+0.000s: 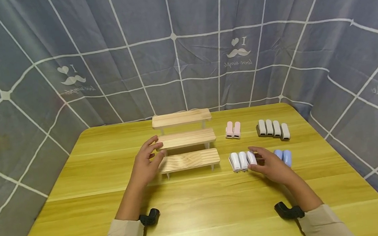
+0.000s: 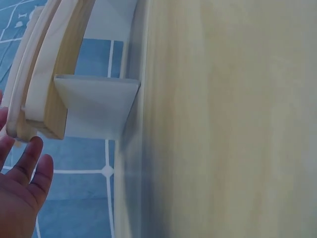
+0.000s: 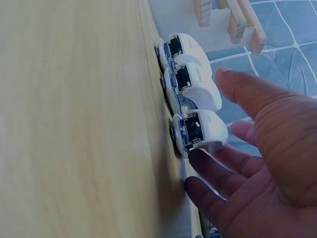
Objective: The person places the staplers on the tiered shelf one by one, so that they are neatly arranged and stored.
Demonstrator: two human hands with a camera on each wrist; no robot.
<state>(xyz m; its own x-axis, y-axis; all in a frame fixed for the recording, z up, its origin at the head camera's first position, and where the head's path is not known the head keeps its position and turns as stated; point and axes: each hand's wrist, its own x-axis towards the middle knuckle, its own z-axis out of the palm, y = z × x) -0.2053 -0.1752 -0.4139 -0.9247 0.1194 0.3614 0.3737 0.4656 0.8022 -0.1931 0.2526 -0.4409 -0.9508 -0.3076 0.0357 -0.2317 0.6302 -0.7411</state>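
A three-step wooden display stand (image 1: 189, 159) stands on the table. My left hand (image 1: 145, 161) is at its left end, fingers spread and fingertips right at the plank ends. In the left wrist view those fingers (image 2: 30, 166) are below the plank edge, holding nothing. To the right, three white mini staplers (image 1: 243, 160) stand side by side. My right hand (image 1: 271, 164) is at the rightmost one. In the right wrist view its fingertips are right at that stapler's (image 3: 210, 130) outer side, while the thumb (image 3: 237, 87) extends beside the middle one, not closed round it.
Two pink staplers (image 1: 233, 129) stand behind the white ones. Several grey-white staplers (image 1: 273, 129) form a row at the back right. Two blue staplers (image 1: 287, 157) are partly hidden by my right hand. A grey checked curtain (image 1: 200, 91) surrounds the table's back and sides.
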